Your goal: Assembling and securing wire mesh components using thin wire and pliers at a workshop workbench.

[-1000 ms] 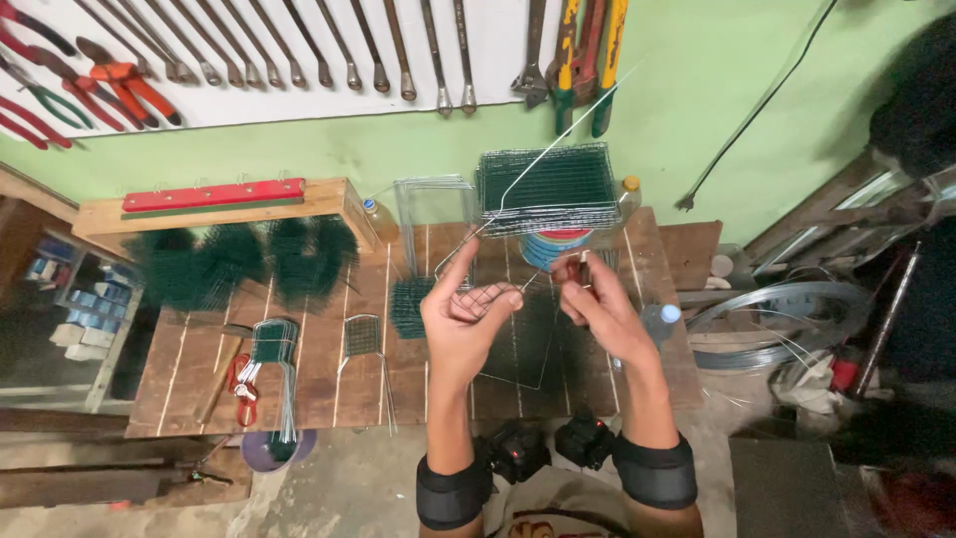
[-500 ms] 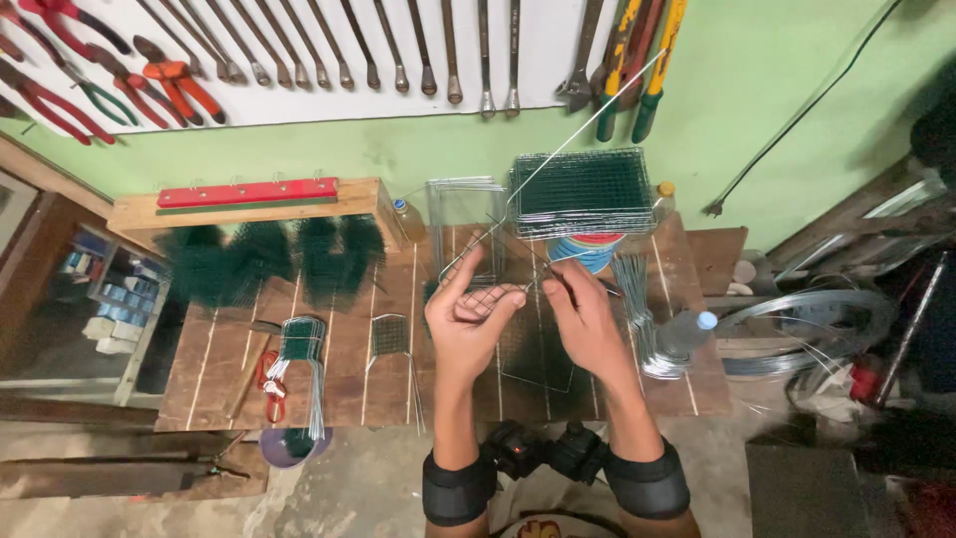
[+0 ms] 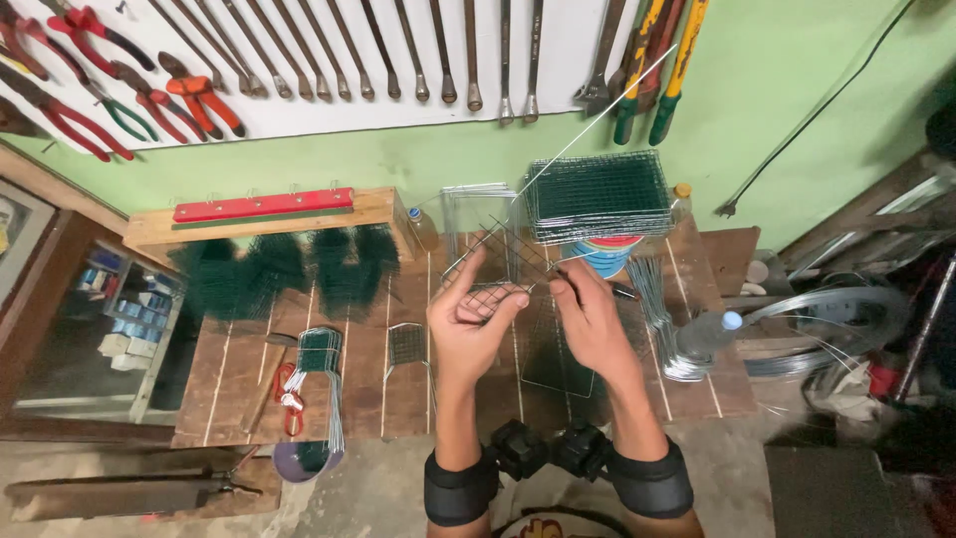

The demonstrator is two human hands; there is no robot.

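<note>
Left hand (image 3: 466,324) pinches a small mesh panel (image 3: 495,281) above the bench (image 3: 229,384), tilted up to expose its edge. Right hand (image 3: 590,317) grips a long wire (image 3: 597,115), likely for threading there. Mesh stack (image 3: 597,194) lies within reach behind

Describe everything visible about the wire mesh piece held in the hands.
The wire mesh piece is a small panel of thin metal wire in a square grid, grey-green in look. It is held tilted above the wooden table, not resting on it. The left hand pinches its lower edge between thumb and fingers; the right hand grips its right side. A long straight wire runs up and to the right from it.
</note>
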